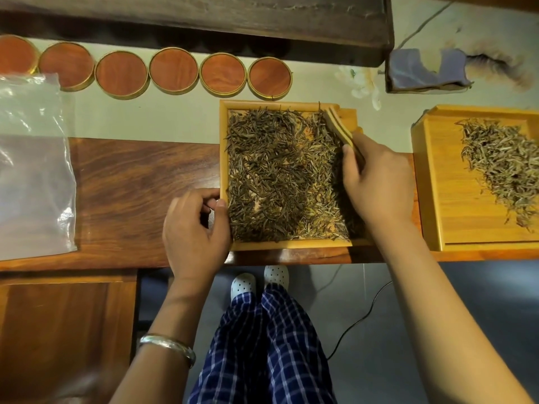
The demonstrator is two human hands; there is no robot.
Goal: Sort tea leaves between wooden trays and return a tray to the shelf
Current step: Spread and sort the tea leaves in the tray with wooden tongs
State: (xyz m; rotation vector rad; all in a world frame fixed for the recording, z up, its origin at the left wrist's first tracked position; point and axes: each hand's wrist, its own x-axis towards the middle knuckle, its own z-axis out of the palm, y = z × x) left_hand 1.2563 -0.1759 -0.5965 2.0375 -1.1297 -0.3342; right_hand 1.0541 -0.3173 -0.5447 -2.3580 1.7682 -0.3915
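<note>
A square wooden tray (223, 135) lies at the table's front edge, its floor covered with dark tea leaves (280, 176). My left hand (195, 231) grips the tray's lower left rim with thumb and curled fingers. My right hand (376, 182) holds wooden tongs (339, 128) over the tray's right side, their tips in the leaves near the upper right corner. A second wooden tray (446, 182) stands to the right with a heap of paler tea leaves (498, 164); its right part is cut off by the frame edge.
Several round tins with reddish wooden lids (175, 70) line the back of the table. A clear plastic bag (32, 170) lies at the left. A dark wooden shelf (204, 21) runs along the back. A purple cloth (423, 70) sits at the back right.
</note>
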